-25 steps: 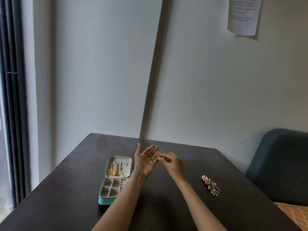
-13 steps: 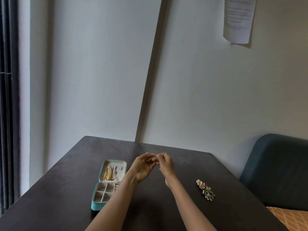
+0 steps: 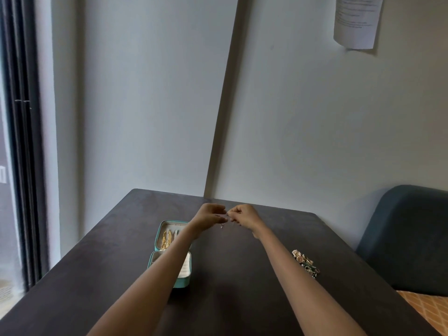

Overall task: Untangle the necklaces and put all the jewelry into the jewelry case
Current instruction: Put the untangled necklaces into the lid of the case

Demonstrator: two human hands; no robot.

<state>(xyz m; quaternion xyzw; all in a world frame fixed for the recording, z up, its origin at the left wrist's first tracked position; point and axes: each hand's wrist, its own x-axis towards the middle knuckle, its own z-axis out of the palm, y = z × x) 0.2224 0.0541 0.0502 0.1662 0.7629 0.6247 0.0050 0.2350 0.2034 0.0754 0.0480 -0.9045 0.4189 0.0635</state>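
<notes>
- A second ago the left hand [image 3: 209, 215] was spread palm-up with its fingers straight; now its fingers are curled in and the back of the hand faces up.
- Half a second ago both hands were already together at the fingertips; they are still together, held above the table [image 3: 242, 299] rather than resting on it.
- The left hand pinches a fine necklace [image 3: 225, 220] between thumb and fingers; the chain itself is too thin to trace.
- The right hand [image 3: 242, 215] is curled into a loose fist, its fingertips pinching the same necklace right beside the left fingertips.
- A tiny pendant or clasp [image 3: 221, 225] hangs just below the point where the two hands meet.
- The jewelry case [image 3: 169, 255] lies open on the table to the left, partly hidden under the left forearm; gold pieces [image 3: 166, 238] sit in its far half, and the near half shows pale compartments.
- A small pile of jewelry [image 3: 306, 263] lies on the table to the right of the right forearm, well apart from the case.
- A dark blue seat [image 3: 409, 238] stands beside the table on the right, and a sheet of paper [image 3: 356, 20] hangs on the wall above.
</notes>
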